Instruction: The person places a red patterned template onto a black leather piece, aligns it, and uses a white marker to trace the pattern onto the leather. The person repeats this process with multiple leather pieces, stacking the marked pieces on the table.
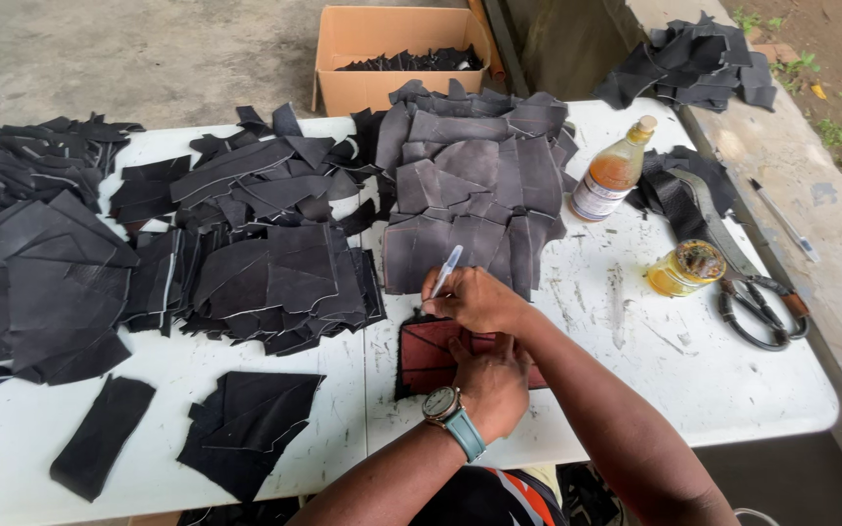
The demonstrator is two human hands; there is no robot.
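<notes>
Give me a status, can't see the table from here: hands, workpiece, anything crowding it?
Right hand holds pen. Left hand flat on dark red piece. Black leather stacks close behind, not on it.

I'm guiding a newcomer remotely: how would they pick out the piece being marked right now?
Start at the white table, near its front edge. Under the left hand and the right hand, which holds a pen, lies a reddish-brown template. It is the only reddish piece; the others are black or grey.

White folding table, scuffed top. On it: my dark leather offcut piles, dark red template, amber bottle, open glue jar, scissors, black strap.
</notes>
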